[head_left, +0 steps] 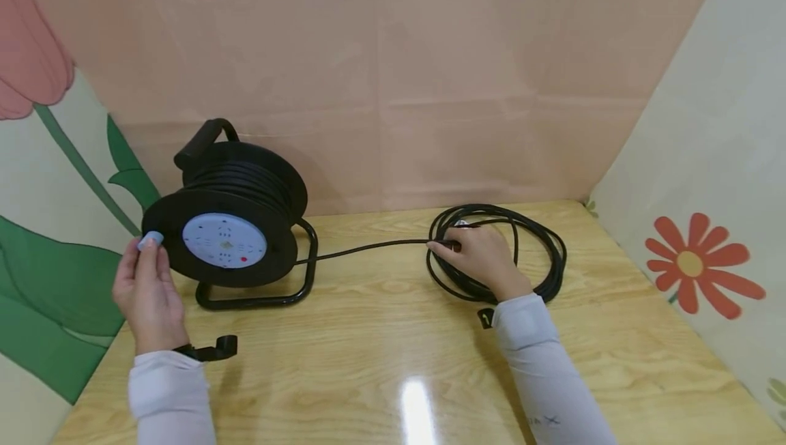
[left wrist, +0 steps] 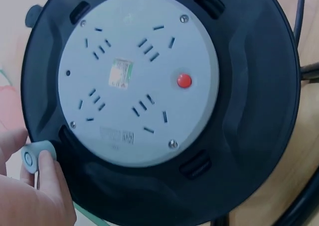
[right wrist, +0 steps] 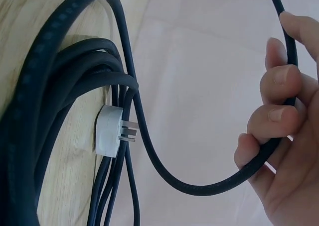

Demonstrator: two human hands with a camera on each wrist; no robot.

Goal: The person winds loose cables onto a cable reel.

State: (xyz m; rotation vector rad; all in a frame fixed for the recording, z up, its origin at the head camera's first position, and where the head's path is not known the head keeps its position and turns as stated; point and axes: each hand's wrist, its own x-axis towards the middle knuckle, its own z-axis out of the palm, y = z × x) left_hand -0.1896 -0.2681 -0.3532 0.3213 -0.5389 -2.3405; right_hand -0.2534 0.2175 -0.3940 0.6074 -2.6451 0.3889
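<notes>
A black cable reel (head_left: 239, 185) stands at the left of the table, its pale socket panel (left wrist: 139, 81) with a red button facing me. My left hand (head_left: 150, 291) pinches the light grey crank knob (left wrist: 39, 155) at the reel's rim between thumb and fingers. From the reel a black cable (head_left: 368, 246) runs right to my right hand (head_left: 482, 254), whose fingers curl round it. Under and behind that hand lies a loose coil (head_left: 555, 261) of the same cable. A white plug (right wrist: 109, 131) with metal pins sits against the coil's strands.
The reel rests on a black tube stand (head_left: 258, 302) and has a carrying handle (head_left: 199, 143) on top. Behind the wooden table (head_left: 344, 356) rises a pink wall covering (head_left: 381, 90). Flower-patterned panels (head_left: 700, 264) close off both sides.
</notes>
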